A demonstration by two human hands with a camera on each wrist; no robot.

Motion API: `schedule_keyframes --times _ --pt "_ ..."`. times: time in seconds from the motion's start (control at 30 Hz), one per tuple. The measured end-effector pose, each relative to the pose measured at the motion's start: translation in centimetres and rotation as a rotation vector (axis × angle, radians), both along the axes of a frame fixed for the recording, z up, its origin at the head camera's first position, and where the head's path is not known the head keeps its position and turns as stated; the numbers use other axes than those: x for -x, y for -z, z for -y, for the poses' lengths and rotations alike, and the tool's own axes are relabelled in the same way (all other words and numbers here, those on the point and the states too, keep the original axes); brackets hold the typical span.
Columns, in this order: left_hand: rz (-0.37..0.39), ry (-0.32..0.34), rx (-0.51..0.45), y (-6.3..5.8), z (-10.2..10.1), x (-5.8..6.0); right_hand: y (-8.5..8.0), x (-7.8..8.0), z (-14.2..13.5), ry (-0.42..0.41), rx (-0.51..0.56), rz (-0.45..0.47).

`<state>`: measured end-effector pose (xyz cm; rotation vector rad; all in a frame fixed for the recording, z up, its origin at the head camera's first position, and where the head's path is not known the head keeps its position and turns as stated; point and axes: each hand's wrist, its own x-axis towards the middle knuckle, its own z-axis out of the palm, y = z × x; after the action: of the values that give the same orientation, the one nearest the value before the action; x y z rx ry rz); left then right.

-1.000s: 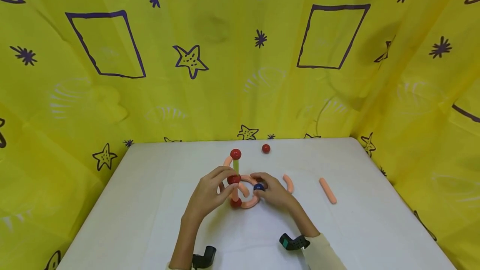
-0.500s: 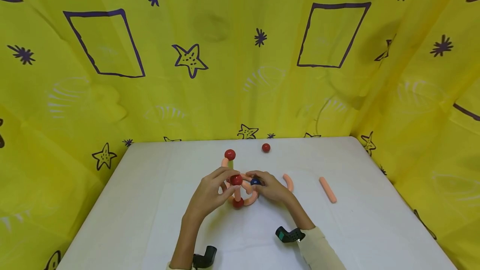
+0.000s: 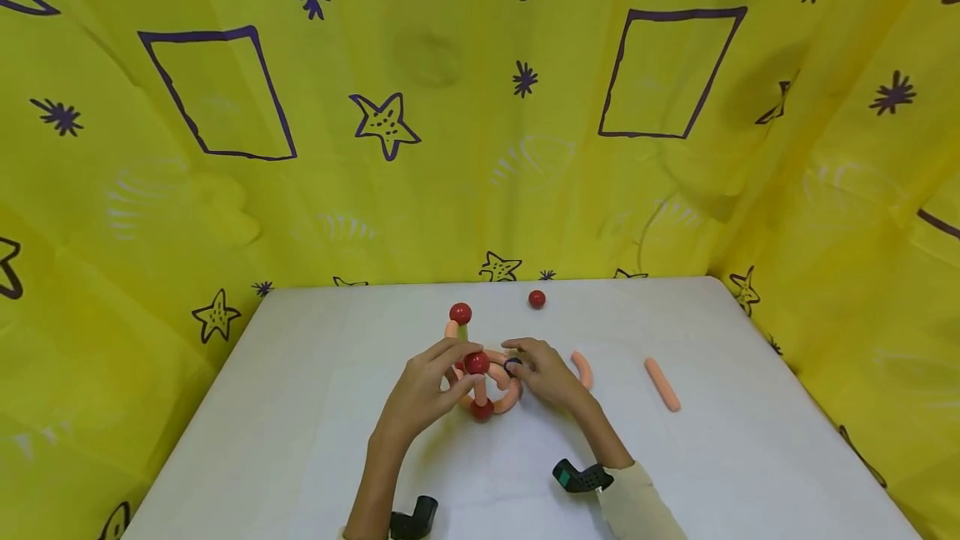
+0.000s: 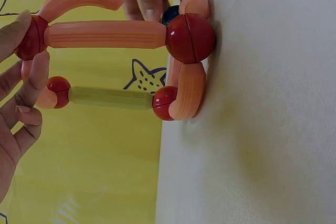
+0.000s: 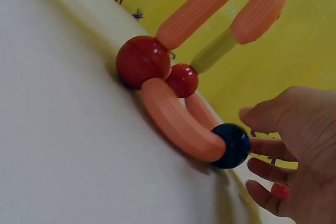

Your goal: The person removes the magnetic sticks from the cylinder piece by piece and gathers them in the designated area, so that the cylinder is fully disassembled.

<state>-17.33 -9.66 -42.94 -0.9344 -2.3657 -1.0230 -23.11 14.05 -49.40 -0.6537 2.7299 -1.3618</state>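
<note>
A frame of toy rods and balls stands mid-table. Its pieces include a lower red ball [image 4: 190,38], a straight orange rod [image 4: 105,34], curved orange rods [image 5: 181,124] and a green rod [image 4: 110,98]. My left hand [image 3: 423,386] pinches the upper red ball [image 3: 477,362] between thumb and fingers. At the base's right side is a blue ball [image 5: 231,145], joined to a curved rod's end. My right hand [image 3: 547,373] holds this ball with thumb and fingertips, partly covering it in the head view. Another red ball [image 3: 461,313] tops the green rod at the back.
Behind the frame lies a loose red ball [image 3: 537,299]. A loose curved orange rod [image 3: 582,370] and a straight orange rod [image 3: 662,384] lie to the right on the white table [image 3: 300,440]. A yellow patterned cloth [image 3: 450,190] hangs behind and at both sides.
The right hand has brought the blue ball slightly left and away from me. The frame has turned a little, its front upper ball shifting right and its back top ball left.
</note>
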Motion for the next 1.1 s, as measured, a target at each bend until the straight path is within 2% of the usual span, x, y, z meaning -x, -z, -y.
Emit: schedule_keyframes --times 0.1,0.17,0.23,0.33,0.5,0.73,0.93,1.1 --pt "-0.01 -0.001 -0.001 0.0 -0.1 0.0 -1.0 -0.4 -0.1 0.068 0.031 -0.027" --pt "-0.012 -0.001 0.001 0.0 -0.1 0.0 -1.8 -0.7 -0.3 0.064 0.068 -0.05" --pt "-0.01 0.005 0.0 0.0 -0.1 0.0 -2.6 -0.8 -0.4 0.025 0.109 -0.068" --pt "-0.009 0.017 -0.001 0.0 -0.1 0.1 -3.7 -1.2 -0.5 -0.077 0.175 -0.081" --pt "-0.004 0.034 -0.017 0.1 0.1 0.3 -5.0 -1.9 -0.2 -0.204 0.222 -0.041" --pt "0.01 0.034 -0.028 0.3 0.1 0.2 -5.1 -2.7 0.8 -0.255 0.186 -0.049" --pt "0.004 0.039 -0.029 0.3 0.2 0.2 -5.1 -2.9 1.2 -0.288 0.196 -0.084" --pt "-0.005 0.041 -0.036 0.3 0.2 0.3 -5.1 -2.9 1.4 -0.292 0.215 -0.064"
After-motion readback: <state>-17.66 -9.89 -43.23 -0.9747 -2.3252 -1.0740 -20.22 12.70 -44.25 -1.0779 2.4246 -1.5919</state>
